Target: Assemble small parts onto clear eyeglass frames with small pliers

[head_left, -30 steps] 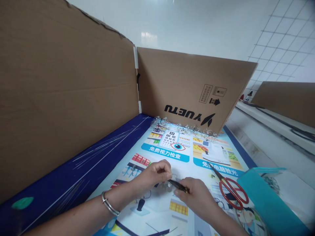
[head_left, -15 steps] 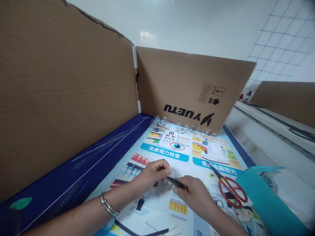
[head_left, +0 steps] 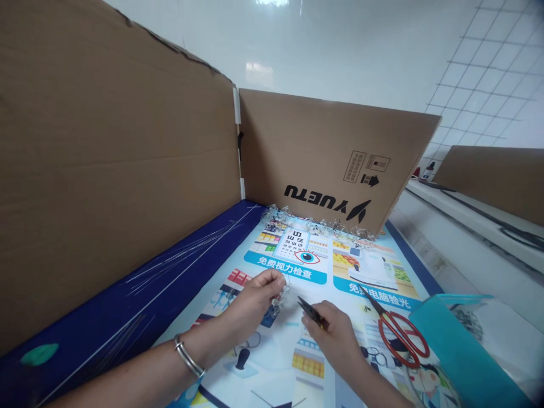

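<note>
Left hand (head_left: pixel 264 292): pinched a clear wire piece (head_left: pixel 278 300) between thumb and finger, above the printed sheet (head_left: pixel 274 360)
Right hand (head_left: pixel 334 326): grasped dark pliers (head_left: pixel 312 311), aimed far left, just apart from the clear wire piece
Scissors (head_left: pixel 386 316): lay at right, beside the teal box (head_left: pixel 463 345)
Cardboard (head_left: pixel 314 147): stood at far side

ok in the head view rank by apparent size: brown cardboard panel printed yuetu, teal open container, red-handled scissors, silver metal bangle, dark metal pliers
1. Brown cardboard panel printed YUETU
2. Teal open container
3. Red-handled scissors
4. Silver metal bangle and dark metal pliers look alike, unranked; the right hand hides part of the pliers.
</note>
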Action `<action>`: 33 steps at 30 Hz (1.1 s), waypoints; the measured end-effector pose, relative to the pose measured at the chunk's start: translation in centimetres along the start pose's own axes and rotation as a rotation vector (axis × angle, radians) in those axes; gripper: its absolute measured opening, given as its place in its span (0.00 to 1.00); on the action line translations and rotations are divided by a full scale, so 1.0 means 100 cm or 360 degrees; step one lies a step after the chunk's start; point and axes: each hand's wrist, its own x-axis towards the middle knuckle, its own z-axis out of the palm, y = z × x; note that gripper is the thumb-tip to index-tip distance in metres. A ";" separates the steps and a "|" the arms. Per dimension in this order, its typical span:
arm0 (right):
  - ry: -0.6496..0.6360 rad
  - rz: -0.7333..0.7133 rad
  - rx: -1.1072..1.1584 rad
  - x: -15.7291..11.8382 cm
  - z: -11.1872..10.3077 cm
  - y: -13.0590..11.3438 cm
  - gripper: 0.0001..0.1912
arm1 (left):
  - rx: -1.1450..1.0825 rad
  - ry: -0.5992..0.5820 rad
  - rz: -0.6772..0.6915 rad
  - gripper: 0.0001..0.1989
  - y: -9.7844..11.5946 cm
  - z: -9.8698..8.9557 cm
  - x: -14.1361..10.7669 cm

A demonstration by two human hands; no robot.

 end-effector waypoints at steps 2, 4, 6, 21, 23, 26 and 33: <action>0.0066 0.0002 0.0143 0.000 0.004 0.001 0.08 | -0.0114 -0.0009 -0.0020 0.08 0.001 0.003 -0.001; 0.0114 0.0025 0.0311 0.000 0.006 0.002 0.10 | -0.0218 -0.0052 -0.0063 0.08 0.003 0.005 -0.003; 0.0138 0.0045 0.0473 0.001 0.006 0.002 0.12 | -0.0314 -0.0108 -0.0114 0.08 0.003 0.007 -0.004; -0.0003 0.0026 0.0908 0.003 0.005 -0.003 0.14 | -0.0534 -0.0331 -0.0280 0.07 0.003 0.012 -0.009; -0.0008 -0.0033 0.0856 0.002 0.004 -0.003 0.12 | -0.0557 -0.0323 -0.0253 0.07 0.003 0.013 -0.009; -0.0039 -0.0088 0.0868 0.001 0.003 -0.005 0.10 | -0.0608 -0.0339 -0.0199 0.07 0.003 0.013 -0.008; -0.0083 0.0081 0.1052 -0.001 0.007 -0.003 0.12 | -0.0643 -0.0353 -0.0220 0.06 0.005 0.013 -0.009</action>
